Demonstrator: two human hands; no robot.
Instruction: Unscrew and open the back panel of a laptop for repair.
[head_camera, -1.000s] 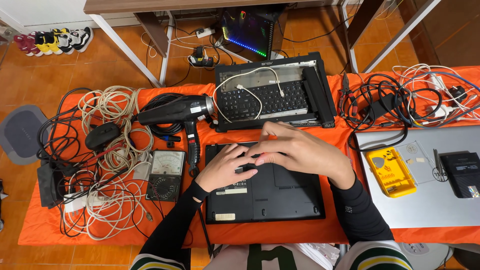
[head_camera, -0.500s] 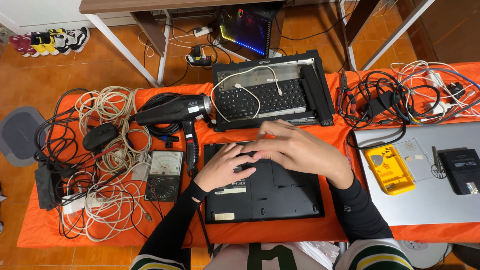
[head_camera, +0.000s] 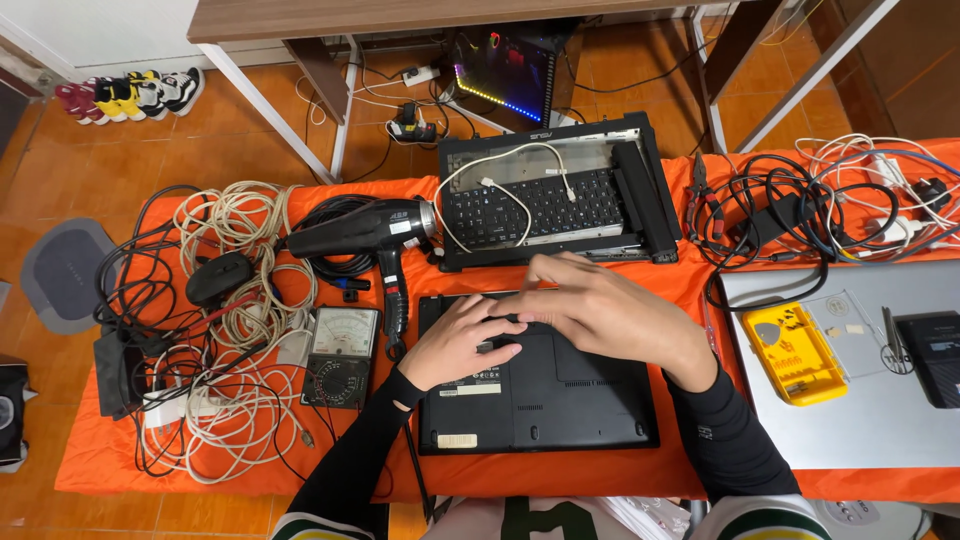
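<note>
Head view, items as I log them: 1 black laptop base (head_camera: 560, 400), underside up, lying at the near centre of the orange cloth (head_camera: 240, 465). My left hand (head_camera: 455, 345) rests flat on its far-left corner, fingers spread, gripping nothing. My right hand (head_camera: 610, 315) hovers over its far edge, fingers extended; I cannot tell whether it pinches anything. Far of it: 1 detached keyboard panel (head_camera: 545, 205). Left: 1 black hair dryer (head_camera: 365, 235), 1 analog multimeter (head_camera: 342, 356). Right: 1 yellow bit case (head_camera: 792, 352).
</note>
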